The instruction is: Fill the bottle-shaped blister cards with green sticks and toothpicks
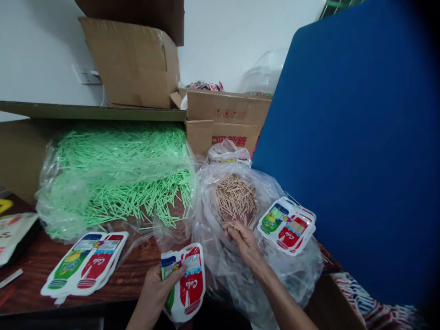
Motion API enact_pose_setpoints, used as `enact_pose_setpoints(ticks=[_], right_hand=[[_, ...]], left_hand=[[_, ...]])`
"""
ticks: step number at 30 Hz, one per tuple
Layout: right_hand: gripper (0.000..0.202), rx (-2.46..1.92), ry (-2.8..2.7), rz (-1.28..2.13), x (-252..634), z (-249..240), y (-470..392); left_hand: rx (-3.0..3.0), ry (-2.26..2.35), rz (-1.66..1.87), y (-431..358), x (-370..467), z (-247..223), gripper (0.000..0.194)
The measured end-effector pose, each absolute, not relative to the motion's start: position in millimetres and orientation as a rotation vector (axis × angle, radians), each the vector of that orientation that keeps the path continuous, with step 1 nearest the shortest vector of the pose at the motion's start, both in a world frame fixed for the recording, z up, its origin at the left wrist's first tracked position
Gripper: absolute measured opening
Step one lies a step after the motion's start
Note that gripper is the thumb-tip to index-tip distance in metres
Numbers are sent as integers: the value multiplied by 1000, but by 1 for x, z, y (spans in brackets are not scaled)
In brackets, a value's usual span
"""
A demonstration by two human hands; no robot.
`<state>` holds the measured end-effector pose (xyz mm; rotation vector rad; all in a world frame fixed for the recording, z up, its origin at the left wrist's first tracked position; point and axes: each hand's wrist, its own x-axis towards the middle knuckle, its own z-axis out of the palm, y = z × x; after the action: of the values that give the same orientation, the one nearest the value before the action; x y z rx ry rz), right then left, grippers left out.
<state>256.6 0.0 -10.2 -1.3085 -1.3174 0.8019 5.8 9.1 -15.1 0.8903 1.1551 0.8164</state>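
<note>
My left hand (160,286) is closed on a bottle-shaped pouch (191,282), red with "Cola" on one half and green on the other, held at the table's front edge. My right hand (244,243) pinches a small bunch of thin brown sticks (234,226) at the near side of an open clear plastic bag (213,247). Inside that bag lies a heap of brown sticks (236,196). Similar pouches (287,227) are stacked to the right of my right hand, on the plastic. Another stack of pouches (85,263) lies on the table, left of my left hand.
A cardboard box (20,151) on its side holds a clear bag of green sticks (130,183). More cartons (137,64) stand against the wall. A blue panel (350,151) leans at the right. Striped packets (364,293) fill a box at lower right.
</note>
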Motion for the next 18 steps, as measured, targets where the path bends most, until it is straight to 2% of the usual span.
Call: enact_pose_setpoints(ticks=[18], right_hand=[[22,-1045,-1723,650,220,34,-19]], left_hand=[[866,1077,827,-18,-2,11,28]])
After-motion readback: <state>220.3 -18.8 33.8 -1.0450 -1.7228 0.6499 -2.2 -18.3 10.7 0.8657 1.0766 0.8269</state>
